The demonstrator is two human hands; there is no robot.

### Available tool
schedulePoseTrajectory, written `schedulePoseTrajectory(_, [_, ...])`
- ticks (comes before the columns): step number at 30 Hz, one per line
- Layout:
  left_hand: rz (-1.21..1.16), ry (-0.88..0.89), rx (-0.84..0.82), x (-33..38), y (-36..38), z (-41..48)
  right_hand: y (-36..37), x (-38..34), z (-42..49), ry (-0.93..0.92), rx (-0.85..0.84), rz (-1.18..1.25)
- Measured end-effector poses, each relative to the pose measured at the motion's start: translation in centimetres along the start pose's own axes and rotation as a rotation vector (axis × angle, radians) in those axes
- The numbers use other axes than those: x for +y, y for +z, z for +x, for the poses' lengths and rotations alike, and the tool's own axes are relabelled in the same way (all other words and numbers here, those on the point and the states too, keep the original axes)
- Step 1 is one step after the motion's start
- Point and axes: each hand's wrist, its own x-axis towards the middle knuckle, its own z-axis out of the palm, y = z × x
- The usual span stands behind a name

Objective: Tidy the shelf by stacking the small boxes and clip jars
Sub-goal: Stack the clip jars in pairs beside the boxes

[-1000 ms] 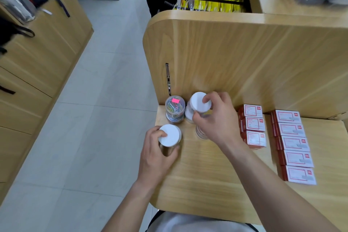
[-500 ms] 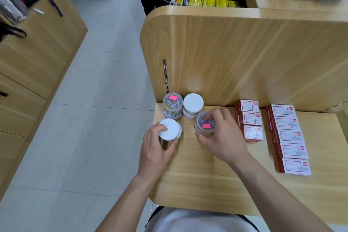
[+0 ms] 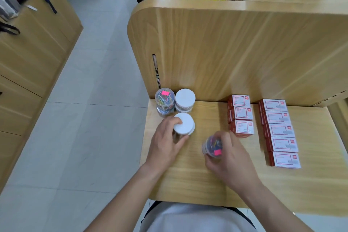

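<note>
Gripping a white-lidded jar (image 3: 183,125) near the left edge of the shelf (image 3: 188,184), your left hand (image 3: 165,139) has its fingers and thumb curled round the jar's sides. Your right hand (image 3: 233,162) wraps round a clip jar (image 3: 213,146) closer to you, with coloured clips and a pink sticker showing. That jar is blurred, so whether it touches the shelf cannot be told.

Four jar tops show in all. The other two stand side by side against the back panel (image 3: 226,52): a sticker-topped jar (image 3: 164,99) on the left and a back white-lidded jar (image 3: 185,98) just beside it. Each seems to sit on another jar beneath.

To your right, eight small red-and-white box tops are in view. Three are in the near column (image 3: 243,114) and five in the far column (image 3: 281,130), a narrow gap between the columns.
</note>
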Motion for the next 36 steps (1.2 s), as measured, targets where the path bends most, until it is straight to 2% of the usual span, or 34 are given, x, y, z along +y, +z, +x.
schedulePoseTrajectory(5, [-0.073,0.084,-0.117,0.1,-1.7,0.0,1.5,-1.2,-1.5,-0.099,-0.081,0.129])
schedulePoseTrajectory(10, [-0.039,-0.038,-0.022,-2.2,-5.3,-3.6,3.3,-4.4,-0.5,-0.153,-0.204,0.154])
schedulePoseTrajectory(12, [-0.018,-0.077,-0.064,-2.6,-5.4,-5.3,2.6,-4.6,-0.6,-0.149,-0.163,0.157])
schedulePoseTrajectory(16, [-0.014,-0.141,-0.126,-1.8,-3.4,-7.0,-0.4,-1.8,-0.7,-0.128,0.022,0.122])
schedulePoseTrajectory(19, [-0.032,-0.011,-0.056,-0.9,-1.5,-6.0,-1.3,-0.4,0.8,-0.100,0.005,0.091])
schedulePoseTrajectory(23, [0.065,0.150,0.019,-1.1,-0.9,-4.3,0.6,-1.2,3.4,-0.180,-0.096,0.018])
schedulePoseTrajectory(25, [0.059,0.113,0.057,-2.1,-1.5,-3.7,1.9,-1.4,4.1,-0.166,-0.093,-0.023])
schedulePoseTrajectory(31, [0.022,-0.039,0.196,-3.4,-2.3,-0.3,4.4,-1.4,5.2,-0.135,0.088,0.013])
schedulePoseTrajectory(36, [-0.091,-0.043,0.088,-4.1,-2.8,1.2,5.5,-1.2,5.5,-0.087,0.059,0.176])
